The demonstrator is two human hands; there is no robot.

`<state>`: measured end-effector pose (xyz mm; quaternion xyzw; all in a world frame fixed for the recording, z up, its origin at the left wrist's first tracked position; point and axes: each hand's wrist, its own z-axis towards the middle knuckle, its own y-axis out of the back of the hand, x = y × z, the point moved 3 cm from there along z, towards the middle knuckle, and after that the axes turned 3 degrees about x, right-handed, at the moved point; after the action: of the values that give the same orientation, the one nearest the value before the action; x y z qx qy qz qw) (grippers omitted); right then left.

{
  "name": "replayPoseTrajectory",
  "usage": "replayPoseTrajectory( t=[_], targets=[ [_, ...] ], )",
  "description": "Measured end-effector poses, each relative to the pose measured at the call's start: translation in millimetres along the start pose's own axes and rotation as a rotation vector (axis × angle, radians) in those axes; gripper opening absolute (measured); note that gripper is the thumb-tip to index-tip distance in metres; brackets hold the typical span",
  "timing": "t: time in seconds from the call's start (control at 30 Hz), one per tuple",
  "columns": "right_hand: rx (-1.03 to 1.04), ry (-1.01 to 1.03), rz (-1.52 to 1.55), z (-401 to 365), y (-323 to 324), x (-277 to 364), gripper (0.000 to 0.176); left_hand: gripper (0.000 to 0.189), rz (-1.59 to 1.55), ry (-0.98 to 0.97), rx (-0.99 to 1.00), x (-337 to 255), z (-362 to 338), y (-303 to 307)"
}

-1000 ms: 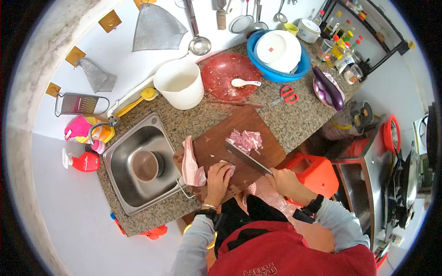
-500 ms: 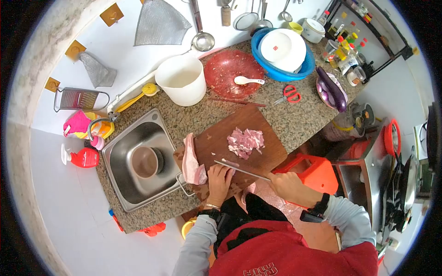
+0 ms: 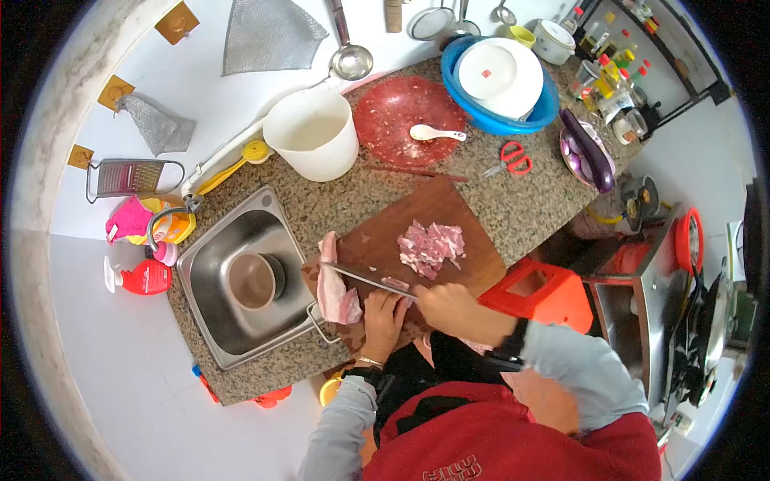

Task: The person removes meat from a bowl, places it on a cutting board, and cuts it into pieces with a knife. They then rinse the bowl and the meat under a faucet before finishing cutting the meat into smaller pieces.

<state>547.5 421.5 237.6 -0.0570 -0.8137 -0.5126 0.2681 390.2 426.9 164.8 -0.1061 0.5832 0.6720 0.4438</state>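
My right hand [image 3: 449, 309] grips a knife [image 3: 365, 277], whose blade points left across the wooden cutting board [image 3: 469, 280]. Close beside the blade, my left hand [image 3: 385, 319] presses curled fingers down on a small piece of meat, mostly hidden beneath them. A bit of pink meat [image 3: 395, 284] shows just past the blade. On the board's left side lies a long strip of raw meat [image 3: 330, 290] with a pale edge, and the blade tip reaches over it. Farther up the board sits a pile of cut meat [image 3: 431, 247].
Left of the board is a steel sink [image 3: 210, 321] with a brown bowl [image 3: 252, 280] in it. Behind stand a white bucket [image 3: 311, 136], a red basin [image 3: 385, 120] with a spoon [image 3: 437, 133], red-handled scissors [image 3: 516, 159], a blue basin [image 3: 497, 122] and an eggplant [image 3: 588, 151].
My right hand has moved left with the knife, so the blade now extends over the meat strip. My left hand stays in nearly the same place on the board.
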Motion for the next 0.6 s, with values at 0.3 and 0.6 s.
replayPoseTrajectory(
  t=[0.3,0.6],
  targets=[
    [0.019,-0.115,-0.027,-60.2,-5.2,-20.3,0.020,0.020,0.018,0.034,0.008,1.0,-3.5,0.2],
    [-0.119,-0.259,0.031,-83.4,-1.7,-39.5,0.020,0.017,-0.070,-0.009,-0.043,-9.4,3.3,6.8]
  ],
)
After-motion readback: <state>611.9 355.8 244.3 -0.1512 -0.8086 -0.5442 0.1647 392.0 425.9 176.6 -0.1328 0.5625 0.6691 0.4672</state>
